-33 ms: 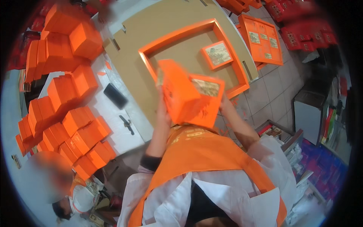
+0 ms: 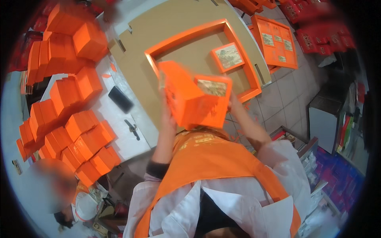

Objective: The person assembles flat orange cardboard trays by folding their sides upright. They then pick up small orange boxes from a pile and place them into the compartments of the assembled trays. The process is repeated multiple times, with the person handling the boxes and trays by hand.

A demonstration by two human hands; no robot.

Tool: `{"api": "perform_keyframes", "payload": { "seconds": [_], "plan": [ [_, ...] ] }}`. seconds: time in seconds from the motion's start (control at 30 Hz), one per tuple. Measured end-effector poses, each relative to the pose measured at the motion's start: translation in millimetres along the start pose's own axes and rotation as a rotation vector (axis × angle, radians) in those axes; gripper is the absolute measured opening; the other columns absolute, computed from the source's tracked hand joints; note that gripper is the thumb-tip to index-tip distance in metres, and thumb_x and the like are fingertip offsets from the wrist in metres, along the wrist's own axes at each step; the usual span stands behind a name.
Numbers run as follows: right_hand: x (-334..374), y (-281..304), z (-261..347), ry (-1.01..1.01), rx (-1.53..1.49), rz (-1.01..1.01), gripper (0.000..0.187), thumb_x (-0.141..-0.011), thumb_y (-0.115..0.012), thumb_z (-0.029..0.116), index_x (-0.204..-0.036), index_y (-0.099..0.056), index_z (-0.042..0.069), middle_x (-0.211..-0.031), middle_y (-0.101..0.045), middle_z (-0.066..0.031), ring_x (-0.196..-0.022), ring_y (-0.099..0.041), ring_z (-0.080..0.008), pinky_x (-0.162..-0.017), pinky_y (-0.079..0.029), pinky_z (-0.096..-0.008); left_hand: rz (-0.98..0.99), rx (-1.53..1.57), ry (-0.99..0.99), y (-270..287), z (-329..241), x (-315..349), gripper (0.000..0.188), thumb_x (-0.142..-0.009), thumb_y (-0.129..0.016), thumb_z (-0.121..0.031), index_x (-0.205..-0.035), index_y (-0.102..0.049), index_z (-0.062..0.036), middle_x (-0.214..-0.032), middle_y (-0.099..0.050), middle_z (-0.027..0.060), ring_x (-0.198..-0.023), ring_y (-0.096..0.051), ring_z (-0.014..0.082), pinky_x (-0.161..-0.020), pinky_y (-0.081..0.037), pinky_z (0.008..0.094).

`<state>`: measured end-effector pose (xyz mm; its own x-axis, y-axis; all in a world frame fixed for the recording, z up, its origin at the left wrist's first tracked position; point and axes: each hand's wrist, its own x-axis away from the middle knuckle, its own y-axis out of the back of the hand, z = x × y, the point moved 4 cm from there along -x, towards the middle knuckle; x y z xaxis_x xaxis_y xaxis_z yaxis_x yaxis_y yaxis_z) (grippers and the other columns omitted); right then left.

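Note:
I hold an orange box with a small picture label on its side, raised in front of my chest. My left hand grips its left side. My right hand is on its right side, mostly hidden behind the box. Beyond it a large shallow orange tray lies on a brown cardboard sheet. A small orange card with a picture lies inside that tray.
Several stacks of orange boxes crowd the white table on the left. A black phone and a small black tool lie on it. Another orange tray with picture cards and red packages lie at the far right. Another person is at the lower left.

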<state>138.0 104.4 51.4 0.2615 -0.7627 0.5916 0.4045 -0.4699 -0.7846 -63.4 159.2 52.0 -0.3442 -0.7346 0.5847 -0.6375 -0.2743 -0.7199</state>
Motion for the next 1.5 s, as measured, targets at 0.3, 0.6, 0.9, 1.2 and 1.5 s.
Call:
{"api": "perform_keyframes", "payload": {
  "seconds": [0.3,0.6,0.9,1.2,1.5],
  "plan": [
    [-68.3,18.3,96.6,0.581,0.862,-0.401,0.054,-0.092,-0.041,0.041,-0.127,-0.040,0.000,-0.127,-0.045,-0.0203,-0.119,-0.044,-0.0275,-0.098,-0.035,-0.0374,-0.202,-0.039,-0.186,-15.0,-50.8,44.2,0.055,-0.092,-0.040,-0.043,-0.134,-0.033,-0.0082,-0.135,-0.039,0.0088,-0.122,-0.039,0.0268,-0.102,-0.033,0.0418],
    [-9.2,1.4,43.4,0.906,2.469,-0.143,0.058,-0.080,-0.061,0.020,-0.132,-0.035,0.013,-0.139,-0.030,-0.0111,-0.128,-0.030,-0.0270,-0.104,-0.022,-0.0483,-0.202,0.112,-0.009,52.6,-13.5,63.0,0.039,-0.094,-0.042,-0.025,-0.129,-0.038,-0.0082,-0.126,-0.048,0.0089,-0.112,-0.049,0.0264,-0.093,-0.043,0.0429],
    [-98.5,-58.8,61.6,0.903,3.139,1.279,0.047,-0.084,-0.051,0.032,-0.127,-0.035,0.030,-0.143,-0.023,0.0018,-0.132,-0.021,-0.0201,-0.108,-0.011,-0.0540,-0.312,-0.127,-0.106,53.8,-10.8,87.2,0.038,-0.094,-0.042,-0.028,-0.125,-0.040,-0.0060,-0.121,-0.053,0.0102,-0.105,-0.055,0.0234,-0.087,-0.048,0.0397],
    [-126.5,-53.5,-18.4,0.457,3.323,1.521,0.069,-0.084,-0.040,0.056,-0.140,-0.008,0.034,-0.148,-0.009,0.0022,-0.136,-0.011,-0.0199,-0.107,-0.001,-0.0579,-0.310,0.042,-0.095,60.0,-23.9,101.6,0.035,-0.093,-0.045,-0.023,-0.125,-0.037,-0.0081,-0.119,-0.051,0.0086,-0.102,-0.055,0.0227,-0.083,-0.050,0.0398],
    [-111.4,-54.3,-14.5,0.664,3.310,1.428,0.080,-0.076,-0.050,0.058,-0.140,-0.012,0.030,-0.143,-0.022,-0.0057,-0.134,-0.016,-0.0239,-0.106,0.000,-0.0584,-0.176,0.086,-0.032,47.5,-35.3,94.1,0.040,-0.093,-0.045,-0.026,-0.127,-0.038,-0.0062,-0.124,-0.049,0.0093,-0.108,-0.052,0.0230,-0.088,-0.047,0.0397]
  ]
}}
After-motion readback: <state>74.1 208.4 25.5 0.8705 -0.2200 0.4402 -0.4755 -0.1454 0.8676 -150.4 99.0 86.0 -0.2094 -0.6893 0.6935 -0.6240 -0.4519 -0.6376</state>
